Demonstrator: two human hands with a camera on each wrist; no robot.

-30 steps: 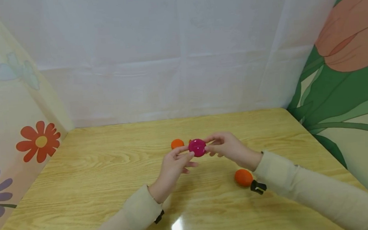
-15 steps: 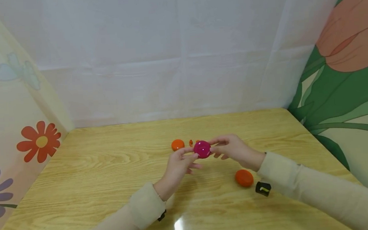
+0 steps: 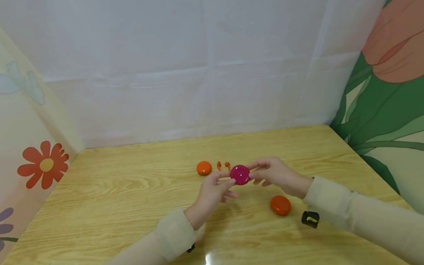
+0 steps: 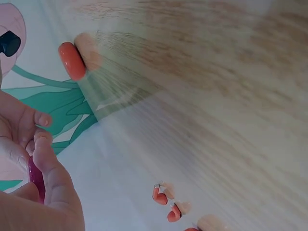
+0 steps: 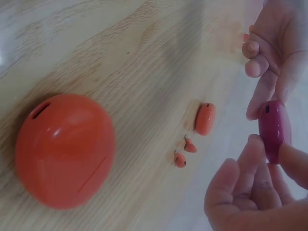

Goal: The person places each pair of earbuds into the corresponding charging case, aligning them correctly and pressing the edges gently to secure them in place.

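Magenta case (image 3: 240, 175): round, glossy, disc-like, dark slot in rim (R wrist cam). Held up off table (image 3: 146, 184), broad face twd head cam. L hand (image 3: 212, 191) pinches its L edge, R hand (image 3: 280, 177) its R edge.

Rest, pos rel to magenta case in head view:
- far orange case (image 3: 204, 168): L & slightly beyond, rounded, glossy, lying flat.
- 2 orange buds w/ stems, just beyond & L: L bud (image 3: 219, 165) and R bud (image 3: 227, 164), side by side, apart.
- near orange case (image 3: 280, 205): R & closer to person, flat, glossy, w/ dark slot + thin line.
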